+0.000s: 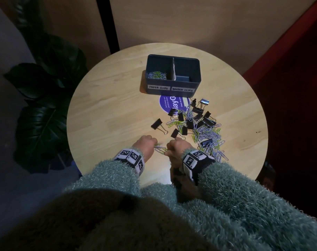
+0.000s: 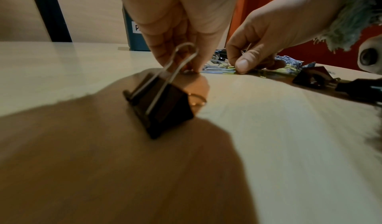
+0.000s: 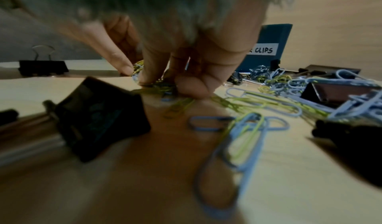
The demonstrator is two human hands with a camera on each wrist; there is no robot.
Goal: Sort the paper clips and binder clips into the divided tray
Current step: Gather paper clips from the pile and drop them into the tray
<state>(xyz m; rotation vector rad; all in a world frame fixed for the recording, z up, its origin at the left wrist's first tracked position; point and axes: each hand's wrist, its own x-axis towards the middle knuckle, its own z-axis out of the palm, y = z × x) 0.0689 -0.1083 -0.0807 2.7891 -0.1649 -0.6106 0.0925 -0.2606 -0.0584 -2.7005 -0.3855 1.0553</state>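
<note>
On the near part of the round table, my left hand (image 1: 155, 143) and right hand (image 1: 169, 146) both pinch a small bunch of blue and green paper clips (image 1: 160, 150) (image 2: 217, 69) lying between them. In the right wrist view my right fingertips (image 3: 192, 87) press down on that bunch (image 3: 159, 87). The dark blue divided tray (image 1: 154, 83) stands at the far side, labelled PAPER CLIPS and BINDER CLIPS. Several paper clips (image 1: 156, 75) lie in its left compartment. A mixed pile (image 1: 205, 131) of paper clips and black binder clips spreads to the right of my hands.
A lone black binder clip (image 1: 156, 123) lies just beyond my hands, and another (image 2: 161, 103) sits close under my left wrist. A purple round sticker (image 1: 167, 105) lies in front of the tray. A dark plant (image 1: 45, 109) stands left of the table (image 1: 108, 105).
</note>
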